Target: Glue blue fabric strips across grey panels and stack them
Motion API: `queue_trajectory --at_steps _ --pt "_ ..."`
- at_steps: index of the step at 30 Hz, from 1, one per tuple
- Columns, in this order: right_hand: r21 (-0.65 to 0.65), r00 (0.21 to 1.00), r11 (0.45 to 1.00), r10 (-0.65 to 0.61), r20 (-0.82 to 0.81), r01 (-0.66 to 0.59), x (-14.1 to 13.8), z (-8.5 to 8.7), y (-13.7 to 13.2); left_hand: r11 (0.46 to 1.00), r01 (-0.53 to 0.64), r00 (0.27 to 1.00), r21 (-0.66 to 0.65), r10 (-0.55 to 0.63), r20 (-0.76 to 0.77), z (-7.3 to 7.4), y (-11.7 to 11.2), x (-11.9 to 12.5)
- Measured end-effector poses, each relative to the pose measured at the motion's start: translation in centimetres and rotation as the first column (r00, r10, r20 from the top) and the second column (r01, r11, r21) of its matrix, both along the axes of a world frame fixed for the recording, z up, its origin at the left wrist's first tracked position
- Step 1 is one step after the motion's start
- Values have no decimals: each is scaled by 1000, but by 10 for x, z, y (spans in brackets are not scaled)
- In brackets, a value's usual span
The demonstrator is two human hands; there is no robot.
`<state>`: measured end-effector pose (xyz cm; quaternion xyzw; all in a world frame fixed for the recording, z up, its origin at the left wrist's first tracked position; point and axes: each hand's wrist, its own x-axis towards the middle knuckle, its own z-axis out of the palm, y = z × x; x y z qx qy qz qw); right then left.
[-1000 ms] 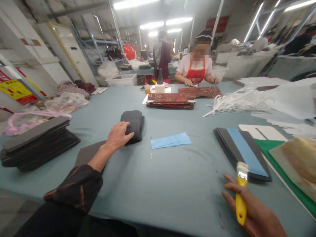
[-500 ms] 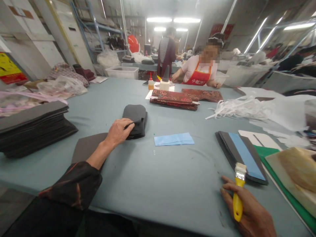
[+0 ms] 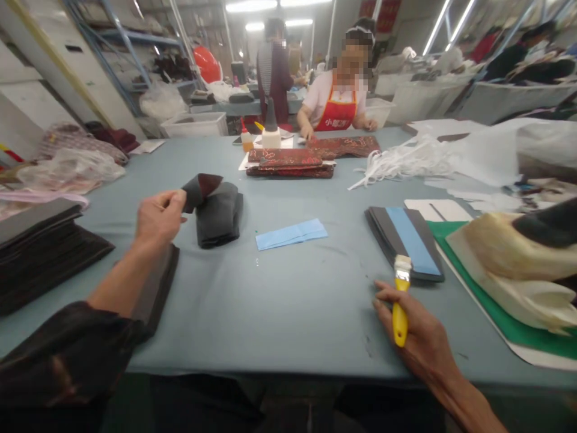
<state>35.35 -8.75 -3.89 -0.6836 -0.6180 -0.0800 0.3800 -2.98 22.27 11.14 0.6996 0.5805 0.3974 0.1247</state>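
My left hand [image 3: 157, 219] pinches a dark piece of sheet material [image 3: 195, 191], its far end curled up to show a brownish underside. Just below that piece sits a small pile of dark grey pieces [image 3: 219, 219]. Under my left forearm lies a larger dark grey stack [image 3: 157, 288], partly covered by the arm. My right hand [image 3: 419, 325] rests low over the table with a yellow-handled paintbrush [image 3: 400, 316] held in it, bristles pointing away. Beyond the bristles is a grey stack [image 3: 378, 231] topped by a blue strip [image 3: 411, 237]. A folded light-blue piece [image 3: 292, 234] lies between my hands.
A tall dark stack [image 3: 40, 252] stands at the left edge. Red patterned pieces [image 3: 288, 162], a white bottle [image 3: 271, 135] and a small orange bottle [image 3: 246, 139] are at the back. White strips [image 3: 401, 159] and a green sheet [image 3: 446, 231] lie right. A co-worker [image 3: 336, 102] faces the table.
My left hand has lifted a dark piece off the small pile and drawn it left. My right hand still holds the paintbrush. The view has shifted to the right.
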Motion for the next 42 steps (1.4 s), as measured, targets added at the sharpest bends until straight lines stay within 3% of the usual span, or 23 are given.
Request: queue_trajectory --at_steps 5,9,11,13,15,17,19,22,24,27,32,37,42 --pt "14 985 1000 -11 -173 14 -3 5 0 998 47 996 50 -51 75 25 -43 38" --pt "42 971 999 -21 -238 32 -5 7 -1 988 112 993 108 -108 -48 24 -91 58" --pt "61 967 997 -19 -254 36 -5 8 -1 973 200 973 116 -184 -139 12 -117 64" --pt "74 965 997 -10 -264 31 -5 8 -1 923 378 911 73 -356 -207 -8 -141 65" --pt "72 964 997 2 -267 18 -5 8 -1 797 604 771 29 -574 -276 -32 -160 58" --pt "66 967 998 13 -256 4 -5 8 -1 672 740 620 -29 -699 -357 -55 -170 44" --pt "70 973 997 25 -227 -9 -5 8 -1 631 772 544 -75 -717 -435 -73 -174 26" --pt "101 986 994 47 -159 -32 -6 10 -2 683 729 543 -35 -610 -577 -88 -177 3" --pt "112 992 992 72 -106 -60 -10 14 -4 738 673 602 48 -508 -616 -91 -186 -1" --pt "94 989 986 145 -40 -141 -22 22 -5 785 607 685 123 -438 -582 -97 -212 13" --pt "7 962 963 269 41 -269 -48 33 10 790 604 676 104 -440 -591 -115 -243 38" --pt "-68 917 924 381 115 -375 -70 31 17 809 583 683 78 -436 -586 -123 -230 19" --pt "-96 917 930 366 160 -354 -86 30 4 830 557 712 34 -456 -534 -121 -213 1"
